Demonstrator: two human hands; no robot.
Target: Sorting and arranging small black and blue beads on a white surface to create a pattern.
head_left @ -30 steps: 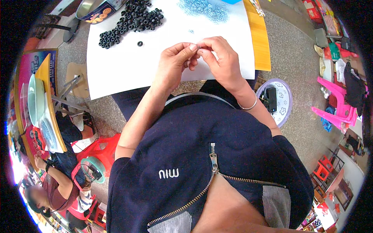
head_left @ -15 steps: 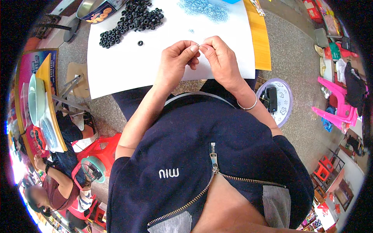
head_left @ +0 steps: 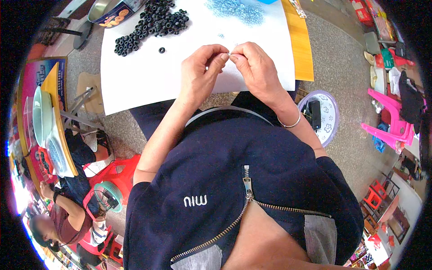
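Over the white sheet (head_left: 148,83) on the table, my two hands meet fingertip to fingertip. Thumb and forefinger of my left hand (head_left: 200,69) are pinched together. My right hand (head_left: 257,72) pinches at the same spot from the other side. A tiny pale bit shows between the fingertips, too small to name. Just beyond the hands lie a few small clear pieces (head_left: 221,35). Farther back spreads a pile of small clear-blue pieces (head_left: 236,11). To the left is a heap of black rings (head_left: 157,22), with one loose black ring (head_left: 162,50) apart from it.
A round tin (head_left: 118,12) stands at the sheet's far left corner. Wooden tabletop (head_left: 303,54) shows along the right. Beside my right arm is a white basin (head_left: 326,114) holding a black adapter (head_left: 314,113). A pink stool (head_left: 389,119) lies farther right. Another person (head_left: 67,216) sits at lower left.
My left hand has shifted slightly left, and its lower fingers have changed position. The right hand has barely moved. Both pinches remain at about the same spot.
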